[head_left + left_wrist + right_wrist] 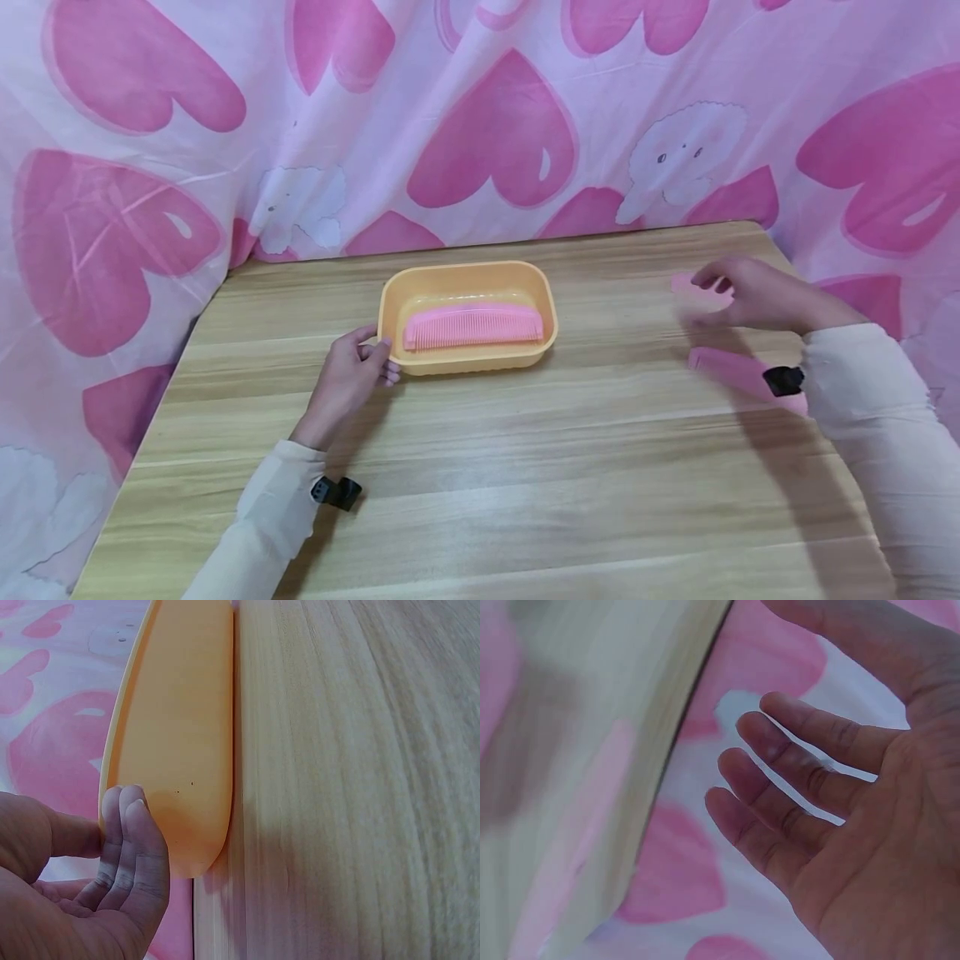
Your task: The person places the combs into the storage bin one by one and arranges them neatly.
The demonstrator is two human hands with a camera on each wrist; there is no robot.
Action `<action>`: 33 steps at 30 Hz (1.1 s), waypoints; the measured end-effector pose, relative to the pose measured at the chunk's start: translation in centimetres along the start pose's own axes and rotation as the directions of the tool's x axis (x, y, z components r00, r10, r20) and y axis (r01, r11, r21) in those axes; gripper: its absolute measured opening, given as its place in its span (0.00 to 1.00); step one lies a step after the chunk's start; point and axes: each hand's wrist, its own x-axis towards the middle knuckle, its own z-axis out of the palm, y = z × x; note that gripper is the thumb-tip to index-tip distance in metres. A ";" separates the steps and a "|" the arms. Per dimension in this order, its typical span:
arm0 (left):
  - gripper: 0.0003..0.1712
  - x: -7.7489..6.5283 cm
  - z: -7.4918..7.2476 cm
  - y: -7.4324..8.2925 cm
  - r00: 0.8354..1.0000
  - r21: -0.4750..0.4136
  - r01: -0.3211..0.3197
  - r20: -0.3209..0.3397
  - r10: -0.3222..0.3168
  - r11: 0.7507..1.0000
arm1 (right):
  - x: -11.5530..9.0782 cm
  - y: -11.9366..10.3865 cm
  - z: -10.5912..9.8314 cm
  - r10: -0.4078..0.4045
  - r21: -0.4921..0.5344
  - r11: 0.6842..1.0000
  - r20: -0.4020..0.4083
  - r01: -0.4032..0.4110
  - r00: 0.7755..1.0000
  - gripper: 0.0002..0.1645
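Note:
My left hand (348,375) pinches the left end of an orange plastic basin (465,364), thumb at the rim and fingers against the outer wall. The left wrist view shows this hand (135,862) at the corner of the basin (180,712). Inside the basin lies a pink comb (476,323), teeth toward me. Over the table's right side, my right hand (753,292) is beside a small pink piece (682,287), its kind unclear. The right wrist view shows the hand (855,817) with fingers spread and nothing in them. A longer pink comb-like piece (738,375) lies nearer me, partly hidden by the wrist camera.
The wooden table (525,483) carries all these things. A pink cloth (495,125) with hearts hangs behind it and at both sides. Beyond the right hand runs the table's right edge. Each wrist bears a small black camera (337,492).

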 end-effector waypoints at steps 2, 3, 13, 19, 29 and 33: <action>0.29 0.0 0.0 0.0 1.000 0.002 0.001 -0.001 -0.001 1.000 | -1.0 1.3 0.3 0.018 -0.008 1.000 0.006 -0.018 1.000 0.41; 0.29 0.0 0.0 0.0 1.000 0.003 0.001 0.000 -0.001 1.000 | -1.4 1.9 0.4 0.026 -0.010 1.000 0.012 -0.026 1.000 0.41; 0.28 0.1 -0.1 0.1 1.000 0.001 0.000 0.003 0.000 1.000 | -5.5 7.1 3.0 0.066 0.026 0.997 0.002 -0.066 0.998 0.36; 0.28 0.1 0.0 0.0 1.000 0.000 0.002 0.004 -0.002 1.000 | -7.2 8.8 4.5 0.090 0.036 0.995 0.028 -0.091 0.996 0.38; 0.28 0.1 0.0 0.1 1.000 -0.001 0.004 0.002 -0.004 1.000 | -8.9 10.4 6.0 0.040 0.026 0.999 0.000 -0.040 0.999 0.35; 0.28 0.1 0.0 0.1 1.000 -0.002 0.010 0.001 -0.010 1.000 | -9.3 10.7 6.4 -0.017 0.027 0.999 -0.047 0.018 0.999 0.32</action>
